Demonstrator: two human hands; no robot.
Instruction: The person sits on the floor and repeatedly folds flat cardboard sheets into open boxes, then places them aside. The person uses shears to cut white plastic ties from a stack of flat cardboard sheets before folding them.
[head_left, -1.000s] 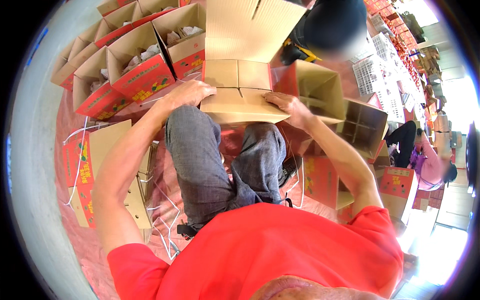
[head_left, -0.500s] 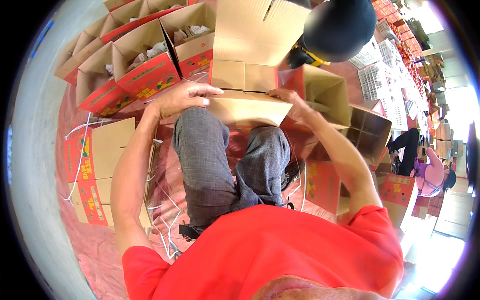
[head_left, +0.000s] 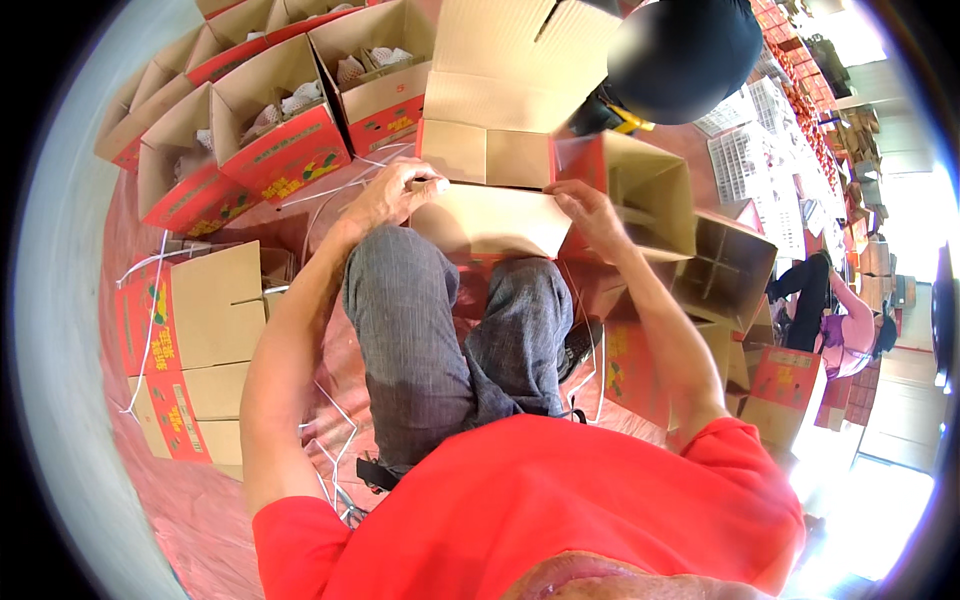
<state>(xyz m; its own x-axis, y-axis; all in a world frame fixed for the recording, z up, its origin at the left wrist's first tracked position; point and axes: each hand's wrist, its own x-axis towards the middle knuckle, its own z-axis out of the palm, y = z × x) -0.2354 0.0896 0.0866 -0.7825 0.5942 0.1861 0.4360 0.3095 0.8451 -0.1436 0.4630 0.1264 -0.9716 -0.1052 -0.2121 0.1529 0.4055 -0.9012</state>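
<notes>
In front of my knees stands a cardboard box (head_left: 488, 155) with its tall far flap (head_left: 515, 60) raised. Its near flap (head_left: 492, 222) leans outward toward me, above my knees. My left hand (head_left: 392, 192) grips the left end of the box's near edge, its fingers curled over the rim and the thumb along the flap. At the right end of the same edge, my right hand (head_left: 590, 210) pinches the corner between fingers and thumb. The inside of the box is mostly hidden by its walls.
At the far left, open red cartons (head_left: 285, 120) hold items in white foam nets. Flattened cartons (head_left: 205, 340) with white straps lie left. Open boxes (head_left: 650, 195) stand right. A person in a dark cap (head_left: 690, 45) is close ahead; white crates (head_left: 745, 150) stand beyond.
The near flap has tipped farther down toward me. My left fingers have curled more over the rim, and my right hand has shifted slightly down at its corner.
</notes>
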